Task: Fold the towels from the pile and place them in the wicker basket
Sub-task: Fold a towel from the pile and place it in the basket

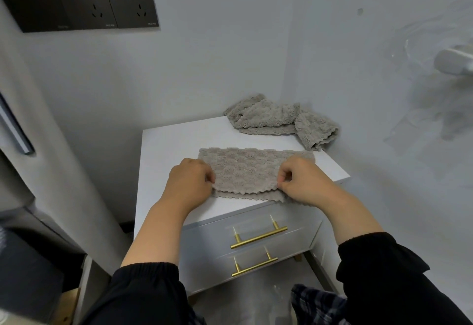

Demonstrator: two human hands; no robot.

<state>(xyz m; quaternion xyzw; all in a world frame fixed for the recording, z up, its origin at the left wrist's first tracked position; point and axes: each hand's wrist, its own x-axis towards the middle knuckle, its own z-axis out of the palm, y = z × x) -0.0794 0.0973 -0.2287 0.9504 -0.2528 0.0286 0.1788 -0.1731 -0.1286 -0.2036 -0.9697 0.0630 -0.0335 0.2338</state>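
A beige fluffy towel (252, 169) lies folded over on the white nightstand top (166, 150), its upper layer stopping just short of the wavy near edge. My left hand (189, 183) pinches the upper layer at its near-left corner. My right hand (304, 182) pinches the same layer at the near-right corner. A crumpled pile of beige towels (281, 119) sits at the back right corner of the top, apart from both hands. No wicker basket is in view.
The nightstand has two drawers with gold bar handles (258, 237) facing me. Walls close in behind and to the right. Black wall sockets (84, 4) are mounted at upper left. A white wall fitting (453, 62) sticks out at right. Dark furniture (30, 247) stands at lower left.
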